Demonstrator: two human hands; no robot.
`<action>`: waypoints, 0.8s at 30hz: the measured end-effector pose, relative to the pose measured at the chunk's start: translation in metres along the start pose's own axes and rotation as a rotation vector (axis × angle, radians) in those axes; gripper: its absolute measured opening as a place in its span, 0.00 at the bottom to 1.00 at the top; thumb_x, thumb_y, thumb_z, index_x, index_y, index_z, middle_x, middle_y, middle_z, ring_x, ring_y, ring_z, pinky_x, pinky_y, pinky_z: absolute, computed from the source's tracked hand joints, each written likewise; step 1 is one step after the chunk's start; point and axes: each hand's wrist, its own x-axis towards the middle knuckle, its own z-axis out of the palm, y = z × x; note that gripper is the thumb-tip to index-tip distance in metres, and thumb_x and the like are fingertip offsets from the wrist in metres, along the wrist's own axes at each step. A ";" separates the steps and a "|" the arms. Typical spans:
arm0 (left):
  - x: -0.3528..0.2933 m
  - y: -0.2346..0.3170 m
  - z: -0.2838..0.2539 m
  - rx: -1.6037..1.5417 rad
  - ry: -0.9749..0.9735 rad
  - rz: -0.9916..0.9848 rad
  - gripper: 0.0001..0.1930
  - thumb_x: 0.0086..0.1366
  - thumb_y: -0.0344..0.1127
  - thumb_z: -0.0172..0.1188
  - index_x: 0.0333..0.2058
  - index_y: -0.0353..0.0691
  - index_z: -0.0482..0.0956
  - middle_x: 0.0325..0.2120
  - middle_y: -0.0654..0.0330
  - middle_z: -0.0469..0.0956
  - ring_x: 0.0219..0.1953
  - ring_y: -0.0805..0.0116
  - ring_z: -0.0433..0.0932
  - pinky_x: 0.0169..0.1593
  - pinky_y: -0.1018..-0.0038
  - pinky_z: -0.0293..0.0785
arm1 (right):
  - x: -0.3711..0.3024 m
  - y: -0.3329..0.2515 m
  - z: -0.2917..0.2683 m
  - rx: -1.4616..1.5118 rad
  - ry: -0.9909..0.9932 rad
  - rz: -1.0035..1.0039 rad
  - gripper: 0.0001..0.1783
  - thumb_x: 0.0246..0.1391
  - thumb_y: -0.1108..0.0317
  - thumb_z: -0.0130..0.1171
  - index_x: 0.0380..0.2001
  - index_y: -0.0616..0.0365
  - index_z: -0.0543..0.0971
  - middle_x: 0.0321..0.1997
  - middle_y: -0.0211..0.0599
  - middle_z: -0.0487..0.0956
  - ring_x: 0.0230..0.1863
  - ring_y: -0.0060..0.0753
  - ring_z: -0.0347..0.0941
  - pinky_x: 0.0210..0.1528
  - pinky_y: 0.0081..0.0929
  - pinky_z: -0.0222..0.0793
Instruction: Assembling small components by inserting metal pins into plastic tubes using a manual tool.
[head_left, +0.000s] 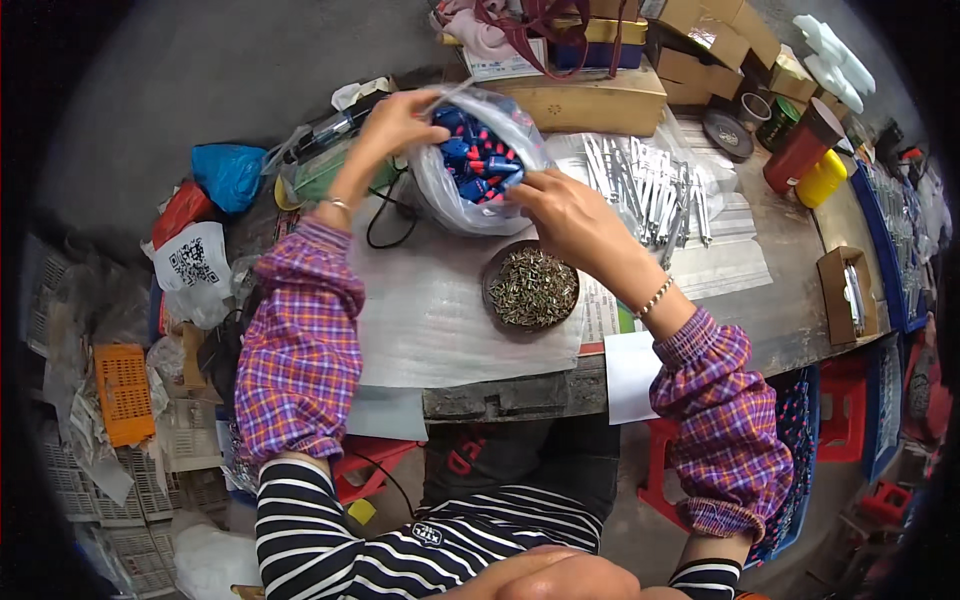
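Note:
A clear plastic bag [447, 213] stands with its mouth spread on the worktable. Inside it lie many small blue parts with pink-red ends [480, 165]. My left hand [400, 124] pinches the bag's rim on the far left side. On the near right side, my right hand [572, 212] has its fingers closed at the bag's edge. Just below that hand sits a dark round bowl [528, 328] filled with small metal pins [532, 285]. Flat silvery metal strips [650, 190] lie in a loose pile to the right of the bag.
A wooden box [565, 105] stands behind the bag, beside cardboard boxes [715, 40]. At the right are a dark red cylinder [805, 145], a yellow bottle [824, 180] and a small carton [838, 295]. A black cable [375, 225] loops left of the bag. A red stool [845, 410] stands below right.

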 end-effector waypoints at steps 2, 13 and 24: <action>-0.016 -0.018 -0.003 -0.319 -0.153 -0.184 0.34 0.44 0.35 0.69 0.54 0.46 0.70 0.29 0.64 0.78 0.17 0.81 0.66 0.16 0.83 0.58 | -0.005 0.000 0.004 -0.001 -0.006 0.021 0.17 0.39 0.82 0.54 0.38 0.61 0.75 0.33 0.41 0.74 0.39 0.46 0.72 0.40 0.36 0.70; -0.056 -0.039 0.010 -0.351 0.055 0.070 0.39 0.44 0.36 0.70 0.56 0.36 0.65 0.51 0.51 0.72 0.53 0.62 0.71 0.51 0.71 0.69 | 0.038 0.048 0.018 0.395 0.198 0.641 0.22 0.44 0.59 0.63 0.39 0.64 0.79 0.34 0.45 0.80 0.34 0.32 0.77 0.37 0.26 0.70; -0.078 -0.028 0.006 -0.206 0.135 0.117 0.28 0.45 0.32 0.66 0.49 0.39 0.73 0.45 0.56 0.76 0.48 0.66 0.74 0.50 0.73 0.69 | 0.003 0.084 0.036 0.582 0.169 0.904 0.10 0.42 0.73 0.60 0.32 0.64 0.80 0.26 0.40 0.79 0.25 0.30 0.77 0.29 0.23 0.72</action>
